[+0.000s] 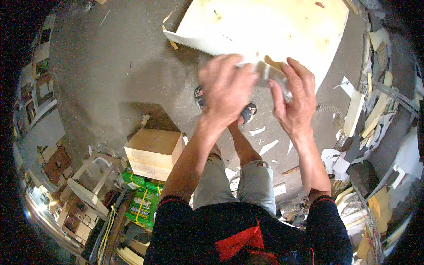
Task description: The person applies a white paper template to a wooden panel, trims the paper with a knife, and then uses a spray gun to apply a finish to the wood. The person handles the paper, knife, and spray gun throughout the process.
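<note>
The small shiny piece [267, 73] could slip and drop. It looks thin and smooth, and I think it would slide out if the fingers do not pinch it well. It is up in front of the person, between the left hand [227, 86] and the right hand [297, 95]. Below it are the floor [101, 70] and the feet, so it could land near a sandal [249, 114]. If the piece has a sharp edge, it could nick a finger, but I cannot see its edges well. The white scraps [269, 146] on the floor could make a foot slide, or hide the piece if it falls.

The left hand has bent fingers and is blurry, so I cannot tell if it holds the piece. The right hand makes a wide curve, with the thumb apart from the fingers and the piece in the gap. I cannot tell how tightly it grips, if at all.

The piece looks grey and partly see-through, with bright white streaks. A tan patch shows by its top, but I cannot tell if that is part of it. Behind it is the big, pale wooden board [274, 22], dotted with brown knots.
</note>
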Available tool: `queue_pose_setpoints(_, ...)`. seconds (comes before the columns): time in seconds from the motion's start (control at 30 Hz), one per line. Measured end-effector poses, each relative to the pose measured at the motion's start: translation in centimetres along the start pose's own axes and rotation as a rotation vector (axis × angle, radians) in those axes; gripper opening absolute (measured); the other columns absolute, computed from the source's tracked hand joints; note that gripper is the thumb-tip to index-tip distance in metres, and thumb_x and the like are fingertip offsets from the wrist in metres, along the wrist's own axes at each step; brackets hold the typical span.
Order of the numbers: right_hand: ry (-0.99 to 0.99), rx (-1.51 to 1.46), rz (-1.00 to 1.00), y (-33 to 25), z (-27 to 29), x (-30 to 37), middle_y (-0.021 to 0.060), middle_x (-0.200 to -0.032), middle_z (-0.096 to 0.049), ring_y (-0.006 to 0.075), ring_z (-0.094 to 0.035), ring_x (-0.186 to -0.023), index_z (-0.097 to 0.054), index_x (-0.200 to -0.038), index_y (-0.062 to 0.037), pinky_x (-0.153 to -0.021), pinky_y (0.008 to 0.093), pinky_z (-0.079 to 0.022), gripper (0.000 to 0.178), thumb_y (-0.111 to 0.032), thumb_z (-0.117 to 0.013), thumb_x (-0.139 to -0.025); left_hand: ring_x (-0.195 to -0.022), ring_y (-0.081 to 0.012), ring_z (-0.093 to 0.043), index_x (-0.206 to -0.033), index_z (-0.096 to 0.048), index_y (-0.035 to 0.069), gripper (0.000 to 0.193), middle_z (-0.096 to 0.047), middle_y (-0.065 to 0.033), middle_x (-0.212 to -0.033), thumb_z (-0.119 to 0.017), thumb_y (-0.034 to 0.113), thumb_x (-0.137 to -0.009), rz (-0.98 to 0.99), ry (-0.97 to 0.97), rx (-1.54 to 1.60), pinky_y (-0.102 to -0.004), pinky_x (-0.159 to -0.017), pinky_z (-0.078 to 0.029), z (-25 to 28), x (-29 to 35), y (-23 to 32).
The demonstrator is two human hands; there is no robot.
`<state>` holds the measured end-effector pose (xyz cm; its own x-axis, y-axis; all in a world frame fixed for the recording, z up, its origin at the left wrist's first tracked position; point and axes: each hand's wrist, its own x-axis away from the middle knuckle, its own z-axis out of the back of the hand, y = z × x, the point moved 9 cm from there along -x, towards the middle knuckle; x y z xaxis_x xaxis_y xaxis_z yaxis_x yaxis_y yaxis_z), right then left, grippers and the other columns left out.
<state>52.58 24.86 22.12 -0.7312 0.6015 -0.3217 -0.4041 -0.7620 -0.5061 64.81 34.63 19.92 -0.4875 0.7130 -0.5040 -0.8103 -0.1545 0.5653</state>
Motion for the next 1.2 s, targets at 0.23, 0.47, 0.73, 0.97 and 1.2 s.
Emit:
queue_pose_setpoints(0.23,-0.025,-0.017,0.118,-8.0,-7.8,-5.7,0.0133,-0.119,-0.06,0.0313,-0.054,-0.105,-0.063,-0.123,-0.0069,-0.09,0.0459,-0.04,0.05,-0.023,-0.078,-0.078,-0.094,-0.0207,-0.064,-0.111,-0.067,0.002,0.031,-0.069,-0.0096,-0.106,-0.079,0.01,-0.083,0.767,0.082,0.144,-0.0339,-0.083,-0.052,8.2,1.3,-19.2)
queue_pose_setpoints(0.47,-0.194,0.215,0.1,-7.7,-12.9,-11.6,0.005,-0.095,-0.064,0.0261,-0.059,-0.093,-0.069,-0.11,-0.012,-0.085,0.0446,-0.04,0.045,-0.039,-0.083,-0.076,-0.102,-0.0168,-0.062,-0.111,-0.068,0.003,0.034,-0.067,-0.0071,-0.115,-0.082,0.008,-0.08,0.741,-0.006,0.724,-0.0335,-0.088,-0.05,2.5,-0.2,-21.7)
queue_pose_setpoints(0.73,-0.369,0.17,0.021,-5.6,-13.1,-12.4,0.0047,-0.075,-0.064,0.0261,-0.062,-0.077,-0.069,-0.089,-0.0107,-0.08,0.0435,-0.041,0.022,-0.032,-0.074,-0.085,-0.11,-0.0243,-0.064,-0.093,-0.073,0.003,0.02,-0.068,-0.0131,-0.119,-0.083,0.01,-0.077,0.425,-0.18,0.59,-0.0342,-0.096,-0.048,1.9,-4.6,-21.6)
queue_pose_setpoints(0.97,-0.304,0.138,-0.085,-4.5,-13.1,-12.5,0.0074,-0.071,-0.064,0.0295,-0.062,-0.072,-0.069,-0.08,-0.01,-0.074,0.0451,-0.04,0.023,-0.033,-0.071,-0.086,-0.106,-0.0221,-0.065,-0.086,-0.074,0.003,0.018,-0.069,-0.013,-0.116,-0.085,0.012,-0.075,0.562,-0.219,0.64,-0.033,-0.093,-0.049,0.3,-5.2,-22.8)
queue_pose_setpoints(1.2,-0.263,0.208,-0.092,-4.0,-13.7,-12.6,0.0073,-0.071,-0.066,0.0284,-0.064,-0.071,-0.07,-0.081,-0.0098,-0.074,0.0458,-0.041,0.022,-0.031,-0.073,-0.085,-0.101,-0.0195,-0.065,-0.091,-0.071,-0.002,0.021,-0.067,-0.0151,-0.118,-0.083,0.011,-0.079,0.665,-0.244,0.647,-0.0315,-0.091,-0.05,-0.8,-4.3,-23.8)
